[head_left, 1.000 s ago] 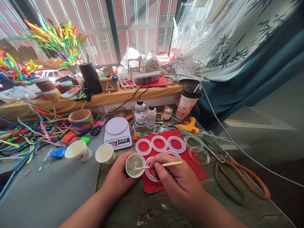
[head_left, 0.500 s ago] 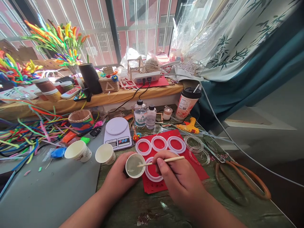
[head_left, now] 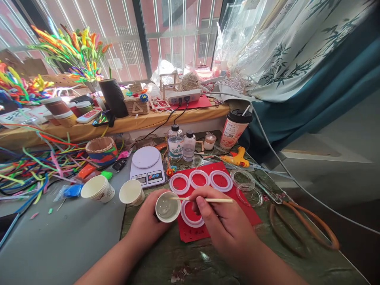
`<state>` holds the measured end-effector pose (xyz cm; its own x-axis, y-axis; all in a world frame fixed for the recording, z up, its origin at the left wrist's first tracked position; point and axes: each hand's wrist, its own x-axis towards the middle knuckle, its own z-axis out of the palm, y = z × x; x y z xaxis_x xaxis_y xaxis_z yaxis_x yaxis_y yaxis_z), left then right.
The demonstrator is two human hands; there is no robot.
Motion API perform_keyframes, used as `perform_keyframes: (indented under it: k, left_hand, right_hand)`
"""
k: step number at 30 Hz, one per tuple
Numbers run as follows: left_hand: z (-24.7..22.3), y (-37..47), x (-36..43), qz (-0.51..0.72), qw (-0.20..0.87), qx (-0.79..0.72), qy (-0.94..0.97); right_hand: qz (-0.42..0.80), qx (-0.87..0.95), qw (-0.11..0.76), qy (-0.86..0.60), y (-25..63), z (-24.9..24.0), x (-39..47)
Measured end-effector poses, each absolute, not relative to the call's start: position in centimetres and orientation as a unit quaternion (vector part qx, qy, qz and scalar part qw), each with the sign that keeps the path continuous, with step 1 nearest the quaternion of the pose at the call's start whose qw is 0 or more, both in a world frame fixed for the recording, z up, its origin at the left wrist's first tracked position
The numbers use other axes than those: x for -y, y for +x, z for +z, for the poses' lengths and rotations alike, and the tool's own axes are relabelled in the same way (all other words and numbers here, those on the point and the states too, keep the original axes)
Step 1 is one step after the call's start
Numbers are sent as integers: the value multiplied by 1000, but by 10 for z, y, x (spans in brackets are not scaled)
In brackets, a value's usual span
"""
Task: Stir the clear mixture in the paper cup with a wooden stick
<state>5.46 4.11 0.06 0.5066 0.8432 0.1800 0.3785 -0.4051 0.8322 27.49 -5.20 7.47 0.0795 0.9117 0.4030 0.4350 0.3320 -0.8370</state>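
My left hand [head_left: 151, 215] is closed around a paper cup [head_left: 159, 217], which tilts so its mouth faces me. Inside lies a clear, slightly cloudy liquid [head_left: 166, 209] with bubbles. Between the thumb and fingers of my right hand [head_left: 219, 217] is a thin wooden stick [head_left: 219, 200]; its far end reaches into the cup near the upper rim. Under and beyond my right hand, several whitish ring moulds [head_left: 220, 181] rest on a red sheet [head_left: 190, 234], one partly covered by the hand. Another paper cup [head_left: 130, 192] stands left of my left hand.
A kitchen scale [head_left: 146, 162] and two clear bottles [head_left: 189, 147] stand behind the cups. Stacked paper cups [head_left: 96, 189] are at left. Clear rings [head_left: 242, 180], scissors [head_left: 311, 221], a yellow glue gun [head_left: 237, 157] and a drink cup [head_left: 234, 128] occupy the right side. Coloured pipe cleaners [head_left: 32, 158] spread at far left.
The stick's tip has shifted from the middle of the liquid toward the cup's upper side, and the stick lies more level. The left hand's cup has moved slightly left and up.
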Motion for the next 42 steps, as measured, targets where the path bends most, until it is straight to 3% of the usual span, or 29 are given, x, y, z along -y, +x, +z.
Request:
perform_keyframes:
  k: [11,42]
  left_hand:
    - [-10,53,-39,291,399,-455,741]
    - [-6,49,-38,304,395,-398,770]
  right_hand:
    - [235,657,501,-512,271,76,54]
    - [273,644,494,-516,272,73,54]
